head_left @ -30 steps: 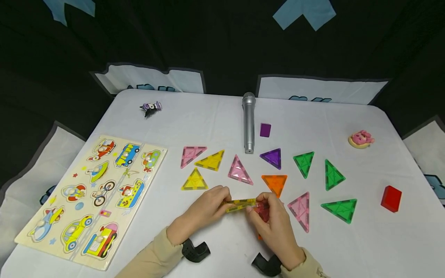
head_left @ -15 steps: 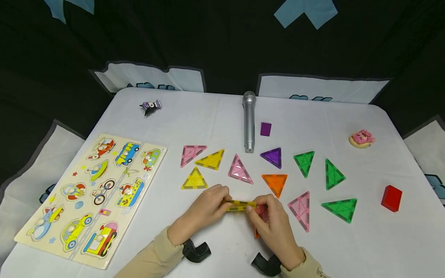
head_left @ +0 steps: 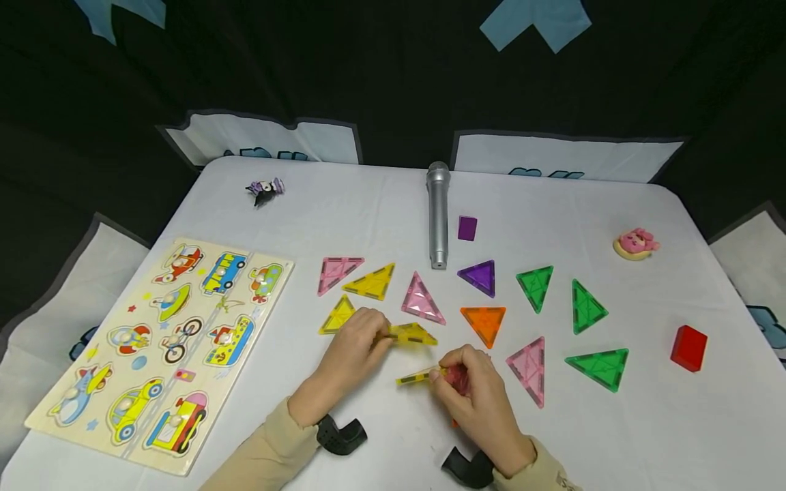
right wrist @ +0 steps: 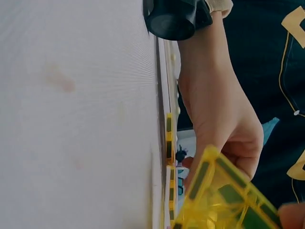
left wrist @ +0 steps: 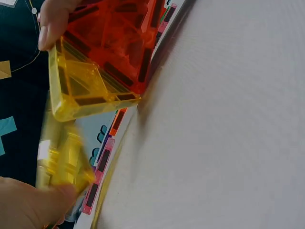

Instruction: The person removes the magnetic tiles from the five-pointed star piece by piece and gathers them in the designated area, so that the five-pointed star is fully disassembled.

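Note:
Pinched in my left hand point(head_left: 351, 349) is a yellow triangular magnetic tile point(head_left: 413, 333), held over the table in front of a pink triangle tile point(head_left: 424, 300). In the left wrist view that yellow tile is blurred beside the left thumb point(left wrist: 35, 205). My right hand point(head_left: 482, 402) holds a second yellow triangle tile point(left wrist: 78, 88) together with a red tile point(left wrist: 114, 43). This yellow tile fills the bottom of the right wrist view, near a right fingertip. Beneath the right hand an orange piece point(head_left: 454, 423) peeks out, mostly hidden. The two hands' tiles stand apart.
Loose triangle tiles surround the hands, among them an orange one point(head_left: 484, 325), a purple one point(head_left: 479, 277) and a green one point(head_left: 600, 369). A wooden picture puzzle board point(head_left: 260, 361) lies left, a silver microphone point(head_left: 439, 218) behind, a red block point(head_left: 689, 348) right.
My left hand has pulled one yellow tile away from the other, moving it up and slightly left. The right hand stays near its place, its yellow tile now separate and tilted.

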Demonstrator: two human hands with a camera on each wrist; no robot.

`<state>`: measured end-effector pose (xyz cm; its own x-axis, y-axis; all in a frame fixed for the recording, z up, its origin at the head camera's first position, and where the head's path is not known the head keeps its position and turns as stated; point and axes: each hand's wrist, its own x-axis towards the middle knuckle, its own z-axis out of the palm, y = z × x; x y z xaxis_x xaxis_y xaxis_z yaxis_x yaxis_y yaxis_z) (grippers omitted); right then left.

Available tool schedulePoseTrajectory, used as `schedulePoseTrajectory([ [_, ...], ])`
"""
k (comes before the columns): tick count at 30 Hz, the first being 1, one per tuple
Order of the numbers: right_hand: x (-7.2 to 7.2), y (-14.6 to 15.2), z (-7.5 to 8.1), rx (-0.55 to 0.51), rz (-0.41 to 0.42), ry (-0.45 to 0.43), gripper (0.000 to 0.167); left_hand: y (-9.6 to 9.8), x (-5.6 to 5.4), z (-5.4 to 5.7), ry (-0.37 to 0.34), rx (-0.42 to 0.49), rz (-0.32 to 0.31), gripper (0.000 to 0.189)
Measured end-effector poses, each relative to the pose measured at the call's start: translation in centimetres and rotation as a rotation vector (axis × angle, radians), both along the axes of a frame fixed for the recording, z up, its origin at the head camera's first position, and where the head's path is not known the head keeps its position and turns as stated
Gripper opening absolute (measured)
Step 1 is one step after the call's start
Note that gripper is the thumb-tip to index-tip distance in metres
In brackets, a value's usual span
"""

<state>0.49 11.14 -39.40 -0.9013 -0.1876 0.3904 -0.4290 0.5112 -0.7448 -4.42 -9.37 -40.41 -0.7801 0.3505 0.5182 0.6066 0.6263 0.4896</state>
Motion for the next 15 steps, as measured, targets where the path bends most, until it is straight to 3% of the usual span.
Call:
schedulePoseTrajectory([
  [4, 0.2, -0.2, 0.1, -0.007, 0.044, -0.028, 0.023, -0.1, -0.1, 0.1, -0.005, -0.091, 0.019, 0.030],
  [8, 0.3, -0.3, 0.1, -0.011, 0.053, -0.041, 0.023, -0.4, 0.1, 0.6, -0.108, -0.147, 0.036, 0.033],
  [11, 0.4, -0.2, 0.2, -0.007, 0.049, -0.048, 0.024, -0.8, 0.5, 1.4, -0.224, -0.119, 0.039, 0.031],
  [13, 0.4, -0.1, 0.2, -0.005, 0.047, -0.038, 0.024, -1.0, 1.0, 1.9, -0.332, -0.063, -0.021, 0.030],
  [15, 0.4, 0.0, 0.3, -0.006, 0.041, -0.027, 0.024, -1.0, 1.6, 2.2, -0.467, -0.008, -0.149, 0.033],
])
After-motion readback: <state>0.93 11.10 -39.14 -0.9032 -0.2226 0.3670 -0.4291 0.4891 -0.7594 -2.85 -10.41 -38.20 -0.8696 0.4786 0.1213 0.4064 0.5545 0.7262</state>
